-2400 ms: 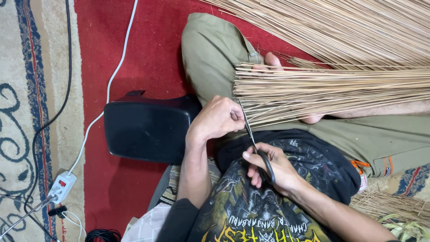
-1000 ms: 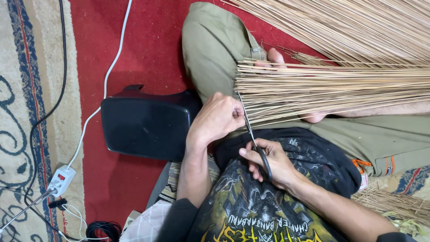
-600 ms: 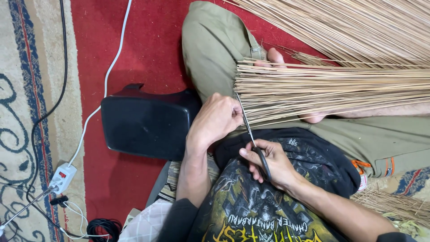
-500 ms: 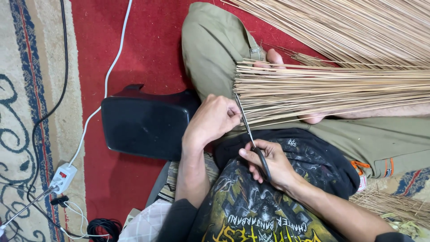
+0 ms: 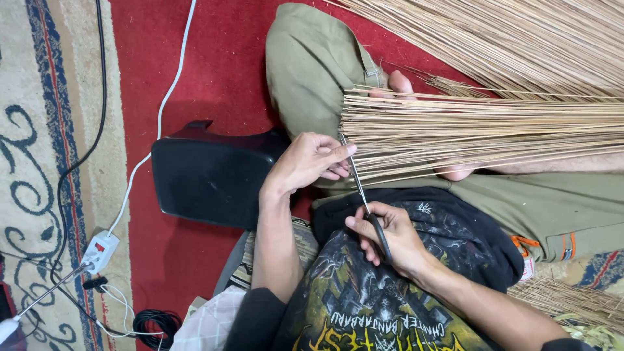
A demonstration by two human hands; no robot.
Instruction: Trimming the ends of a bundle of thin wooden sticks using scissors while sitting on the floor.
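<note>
Straw-coloured sticks (image 5: 481, 133): a bundle lay across the lap, cut ends pointing left.
Right hand (image 5: 390, 237): gripped black scissors (image 5: 367, 205), blades at the stick ends.
Left hand (image 5: 305, 162): fingers loosely spread, touching the ends.

Home floor workspace: patterned carpet (image 5: 39, 162), red rug (image 5: 221, 65), power strip (image 5: 99, 251), loose broom sticks (image 5: 520, 39)

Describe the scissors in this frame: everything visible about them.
The scissors have slim silvery metal blades and dark handle loops. The right hand grips the handles over the lap. The blades point up and slightly left, tips at the cut ends of the stick bundle, beside the left hand fingertips. The blades look nearly closed.
</note>
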